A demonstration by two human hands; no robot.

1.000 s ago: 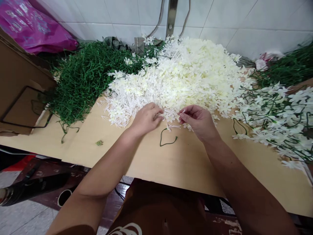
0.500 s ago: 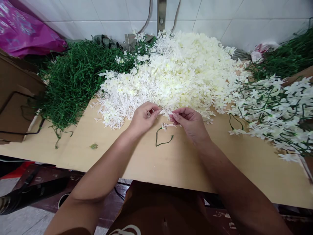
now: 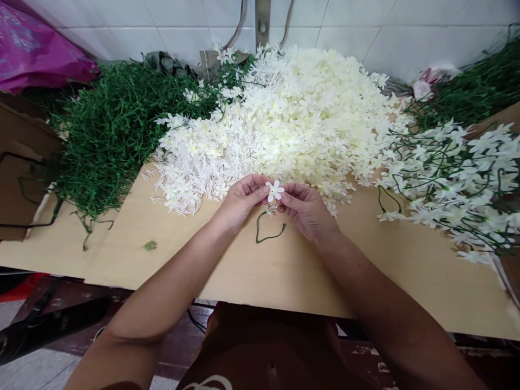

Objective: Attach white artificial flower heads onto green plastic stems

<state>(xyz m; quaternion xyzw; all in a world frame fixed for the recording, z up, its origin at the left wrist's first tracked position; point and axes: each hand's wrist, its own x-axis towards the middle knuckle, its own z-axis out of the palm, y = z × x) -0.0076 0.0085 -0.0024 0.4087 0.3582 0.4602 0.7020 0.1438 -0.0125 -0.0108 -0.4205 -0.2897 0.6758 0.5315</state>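
Observation:
Between my two hands is a white artificial flower (image 3: 275,191), its petals facing up toward me. My left hand (image 3: 248,196) pinches it from the left with thumb and fingers. From the other side, my right hand (image 3: 303,206) is closed on its right edge. Just below the fingers, a thin green stem (image 3: 264,239) lies bent on the table, its upper end near another white flower that my hands partly hide. A large heap of loose white flowers (image 3: 309,119) rises right behind my hands.
Green plastic stems (image 3: 109,124) are piled at the left beside a cardboard box (image 3: 24,184). At the right lie white flowers on green stems (image 3: 455,189), with more greenery (image 3: 471,86) behind. A small green scrap (image 3: 150,245) rests on the wooden table (image 3: 195,276). A purple bag (image 3: 40,49) sits back left.
My hands have come closer together, and the flower between them now shows its open petals. The whole view has shifted slightly.

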